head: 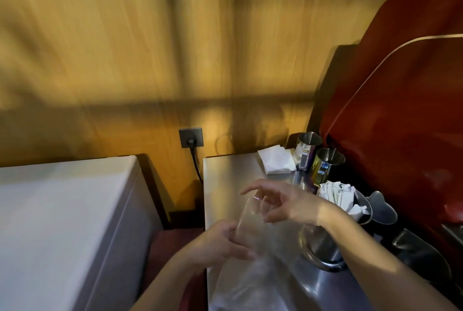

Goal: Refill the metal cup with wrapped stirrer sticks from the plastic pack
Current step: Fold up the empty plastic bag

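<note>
two hands work at the clear plastic pack, which lies on the steel counter and rises between them. the left hand pinches the pack's near edge at its open mouth, fingers curled onto the film. the right hand hovers just above the mouth, fingers spread and loosely bent, gripping nothing that can be seen; whether its fingertips touch the film is too blurred to tell. the metal cup stands just beyond the right wrist, already showing white wrapped stirrer sticks at its rim. two more steel cups and a folded napkin sit farther beyond the right hand.

the pack looks thin, limp and slick, so it will probably collapse unless the mouth is held apart at its rim. the sticks should be light and papery; taking a small bundle around the middle seems safest, as loose ones may slip and scatter. how many remain inside the pack cannot be seen.
</note>
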